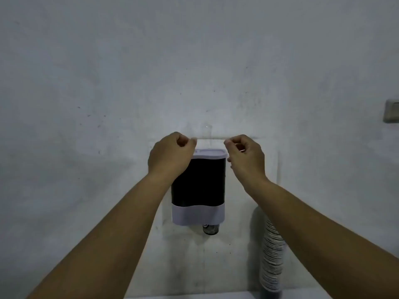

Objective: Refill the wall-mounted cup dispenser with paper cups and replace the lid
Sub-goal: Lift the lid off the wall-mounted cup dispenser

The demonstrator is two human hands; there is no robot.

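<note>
The cup dispenser (198,180) hangs on the wall, with a black body, a white lower band and a white top rim. A dark patterned cup (210,229) pokes out of its bottom. Just above the top rim a thin pale lid (210,138) is seen edge-on and level. My left hand (170,156) pinches its left end and my right hand (246,156) pinches its right end. A small gap shows between the lid and the rim. The inside of the dispenser is hidden.
A tall stack of white paper cups (272,255) leans against the wall at the lower right, partly behind my right forearm. A wall switch (391,113) sits at the far right edge. A pale ledge (194,295) runs below the dispenser.
</note>
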